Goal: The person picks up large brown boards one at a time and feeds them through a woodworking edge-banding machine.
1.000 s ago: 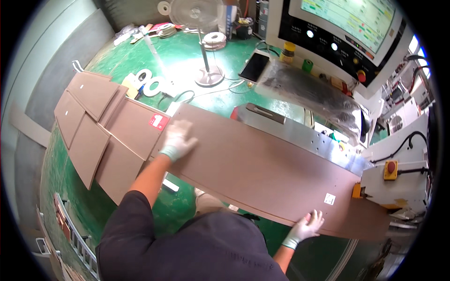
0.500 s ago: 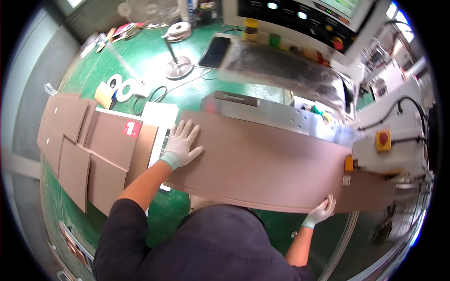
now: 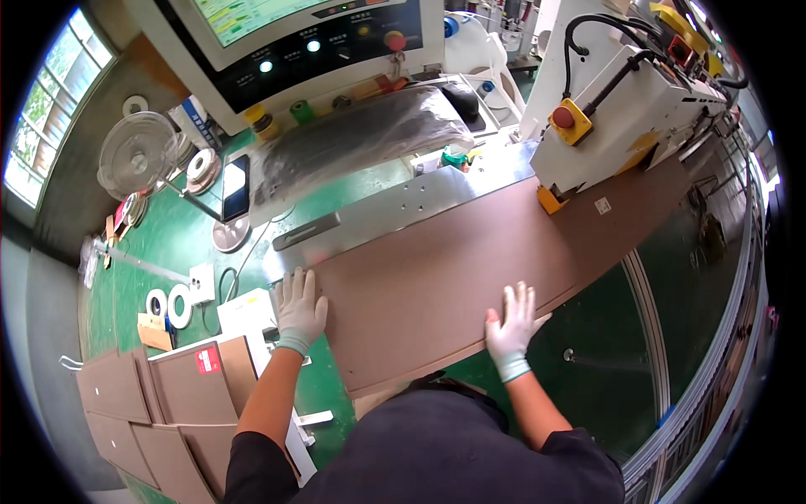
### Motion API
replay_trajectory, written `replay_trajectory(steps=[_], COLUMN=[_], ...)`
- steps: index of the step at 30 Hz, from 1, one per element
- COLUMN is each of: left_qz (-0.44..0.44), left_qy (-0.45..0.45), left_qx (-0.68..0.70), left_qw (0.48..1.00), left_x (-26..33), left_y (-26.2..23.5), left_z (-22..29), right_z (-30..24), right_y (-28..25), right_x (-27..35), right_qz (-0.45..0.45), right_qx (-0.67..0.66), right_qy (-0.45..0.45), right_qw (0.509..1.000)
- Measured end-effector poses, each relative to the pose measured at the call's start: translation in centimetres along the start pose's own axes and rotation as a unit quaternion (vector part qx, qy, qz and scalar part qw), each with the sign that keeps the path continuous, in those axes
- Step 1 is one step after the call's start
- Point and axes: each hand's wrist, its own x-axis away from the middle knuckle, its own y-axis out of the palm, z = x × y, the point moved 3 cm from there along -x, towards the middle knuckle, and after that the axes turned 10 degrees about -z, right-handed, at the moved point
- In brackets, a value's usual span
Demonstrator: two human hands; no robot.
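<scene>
A long brown board (image 3: 411, 286) lies flat against a metal fence (image 3: 420, 202), its far right part under a white machine head (image 3: 621, 126). My left hand (image 3: 300, 312), in a white glove, has its fingers stretched out against the board's left end. Gloved as well, my right hand (image 3: 514, 329) lies on the board's near edge, fingers spread and thumb apart, gripping nothing. A small white label (image 3: 602, 205) shows on the board beside the machine head.
Several brown panels (image 3: 189, 393) are stacked at the left. Beyond the fence lies a plastic-wrapped bundle (image 3: 361, 139), below a control panel (image 3: 336, 46). A phone (image 3: 236, 189) and tape rolls (image 3: 180, 306) rest on the green surface. A red stop button (image 3: 563, 117) sits on the machine.
The view has turned to the right. My left hand has shifted from the board's top to its left end. My right hand has opened from its curled hold and moved left along the near edge.
</scene>
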Motion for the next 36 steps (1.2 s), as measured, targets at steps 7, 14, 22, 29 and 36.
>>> replay_trajectory(steps=[7, 14, 22, 29, 36], left_qz=[0.009, 0.01, -0.006, -0.004, 0.009], left_qy=[0.13, 0.13, 0.129, 0.131, 0.14], left_qx=[0.033, 0.026, 0.031, 0.043, 0.064], left_qw=[0.991, 0.991, 0.991, 0.99, 0.988], left_x=[-4.3, -5.2, -5.9, -5.7, -5.5], left_y=[0.8, 0.7, 1.0, 0.2, 0.6], left_z=[4.5, 4.8, 4.2, 4.3, 4.4], right_z=[0.0, 8.0, 3.5, 0.4, 9.1], right_y=[-1.7, -2.4, -2.2, -1.3, -2.1], right_x=[-1.6, -5.4, -5.2, -3.1, -6.1], right_qz=[0.114, 0.183, 0.146, 0.114, 0.135], right_qx=[-0.107, -0.156, -0.078, -0.1, -0.148], right_qy=[-0.01, 0.011, 0.019, 0.045, 0.086], right_qw=[0.988, 0.971, 0.986, 0.987, 0.976])
